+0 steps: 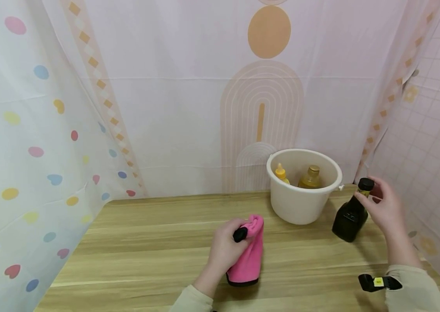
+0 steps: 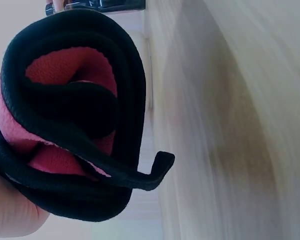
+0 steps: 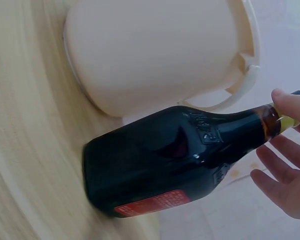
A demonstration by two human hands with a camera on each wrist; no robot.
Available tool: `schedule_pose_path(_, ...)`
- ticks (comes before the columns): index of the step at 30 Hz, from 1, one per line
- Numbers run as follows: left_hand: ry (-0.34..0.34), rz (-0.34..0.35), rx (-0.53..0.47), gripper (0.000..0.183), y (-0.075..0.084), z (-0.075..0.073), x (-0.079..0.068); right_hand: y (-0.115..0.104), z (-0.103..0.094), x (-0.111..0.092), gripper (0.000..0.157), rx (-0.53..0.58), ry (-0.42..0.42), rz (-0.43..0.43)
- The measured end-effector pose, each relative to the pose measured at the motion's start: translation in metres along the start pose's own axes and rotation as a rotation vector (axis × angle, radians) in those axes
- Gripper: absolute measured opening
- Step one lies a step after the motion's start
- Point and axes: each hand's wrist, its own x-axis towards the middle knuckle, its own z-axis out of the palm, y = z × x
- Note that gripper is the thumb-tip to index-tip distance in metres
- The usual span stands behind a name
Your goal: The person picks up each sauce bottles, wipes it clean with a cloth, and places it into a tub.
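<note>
Left hand [image 1: 225,248] grips pink cloth [image 1: 249,262], gap to bucket [image 1: 299,208]; right hand [image 1: 388,208] pinches dark bottle [image 1: 347,222] at neck, near right edge of table [image 1: 153,234].

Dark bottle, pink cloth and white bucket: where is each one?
Dark bottle [image 3: 155,157]: right wrist view, on its body.
Pink cloth [image 1: 250,259]: head view, on its pink side.
White bucket [image 1: 299,205]: head view, on its outer wall.

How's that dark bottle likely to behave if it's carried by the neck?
The dark bottle may be slippery, given its glossy surface. Its broad body below a narrow neck suggests low-sitting weight, so it could swing under the right hand. Its squarish base probably makes it reluctant to roll.
</note>
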Motion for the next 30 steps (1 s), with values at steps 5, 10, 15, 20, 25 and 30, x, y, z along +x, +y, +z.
schedule_pose_path(5, -0.008, -0.021, -0.009, 0.026, -0.001, 0.001, -0.001, 0.003, 0.005, -0.001, 0.051, 0.020, 0.034, 0.000)
schedule_pose_path(10, -0.011, -0.032, -0.017, 0.026, -0.001, 0.001, -0.001, 0.003, 0.008, -0.002, 0.047, 0.035, 0.077, 0.008)
schedule_pose_path(15, -0.017, -0.045, -0.040, 0.025, -0.001, 0.001, -0.002, 0.002, 0.008, -0.004, 0.044, 0.065, 0.099, 0.023)
schedule_pose_path(20, -0.014, -0.071, -0.062, 0.025, -0.003, 0.000, -0.002, 0.000, 0.007, -0.008, 0.042, 0.095, 0.127, 0.024)
schedule_pose_path(25, -0.005, -0.093, -0.091, 0.023, -0.004, -0.001, -0.003, -0.001, 0.006, -0.011, 0.039, 0.105, 0.132, -0.012)
schedule_pose_path(30, 0.000, -0.119, -0.105, 0.022, -0.007, -0.002, -0.003, -0.003, 0.007, -0.017, 0.035, 0.118, 0.112, -0.091)
